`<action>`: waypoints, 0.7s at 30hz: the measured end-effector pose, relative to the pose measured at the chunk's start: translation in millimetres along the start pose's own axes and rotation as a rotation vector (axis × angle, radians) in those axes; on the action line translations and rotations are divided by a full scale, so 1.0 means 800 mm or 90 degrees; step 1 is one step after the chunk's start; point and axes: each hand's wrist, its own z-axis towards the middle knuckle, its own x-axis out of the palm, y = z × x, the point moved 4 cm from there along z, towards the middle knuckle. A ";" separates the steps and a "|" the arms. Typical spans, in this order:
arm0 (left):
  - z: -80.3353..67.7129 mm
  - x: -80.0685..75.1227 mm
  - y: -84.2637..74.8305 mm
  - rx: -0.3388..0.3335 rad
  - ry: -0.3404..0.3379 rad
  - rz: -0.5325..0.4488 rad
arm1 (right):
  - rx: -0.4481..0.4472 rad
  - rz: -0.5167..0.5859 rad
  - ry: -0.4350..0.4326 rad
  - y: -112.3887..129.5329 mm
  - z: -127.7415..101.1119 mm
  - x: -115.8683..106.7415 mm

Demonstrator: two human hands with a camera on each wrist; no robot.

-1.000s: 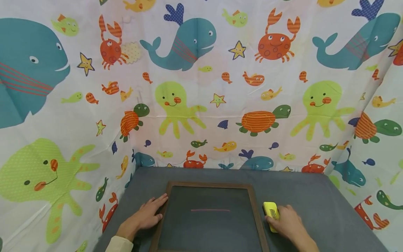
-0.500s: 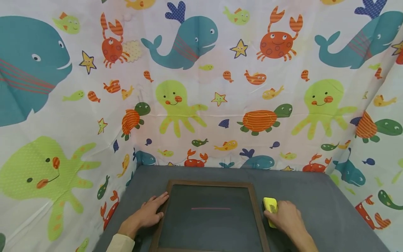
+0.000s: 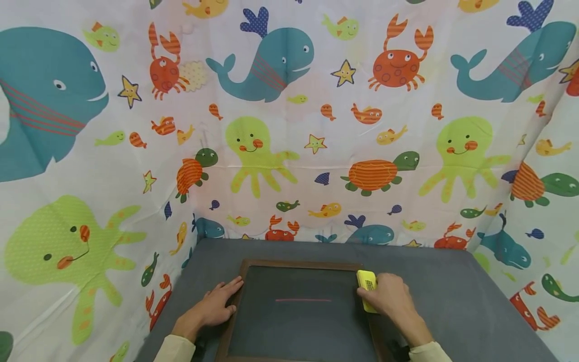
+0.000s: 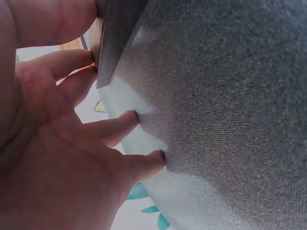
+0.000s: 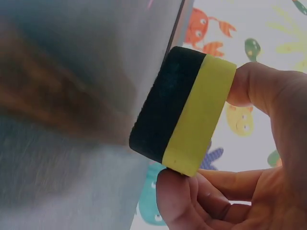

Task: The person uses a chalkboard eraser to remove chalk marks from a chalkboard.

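Right hand (image 3: pixel 389 296) pinching yellow-black foam eraser (image 3: pixel 367 283) over wood-framed dark chalkboard (image 3: pixel 298 322); left hand (image 3: pixel 216 305) spread flat on frame's left edge; press felt flat across pink chalk line (image 3: pixel 303 300).

So the right hand (image 3: pixel 391 299) has picked the yellow eraser (image 3: pixel 367 282) up off the grey table (image 3: pixel 434 266) and carried it left and a bit farther away. It was lying on the cloth right of the chalkboard (image 3: pixel 298 311); now it's held over the board's right frame edge, black felt side facing the board.
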 end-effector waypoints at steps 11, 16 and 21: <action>0.000 0.000 -0.001 -0.003 0.000 -0.010 | -0.026 -0.011 0.031 0.038 0.001 0.045; 0.000 0.000 0.000 -0.001 0.001 -0.009 | -0.033 -0.016 0.034 0.048 0.000 0.062; 0.000 -0.001 0.001 -0.001 0.000 -0.011 | -0.038 -0.026 0.025 0.054 -0.001 0.068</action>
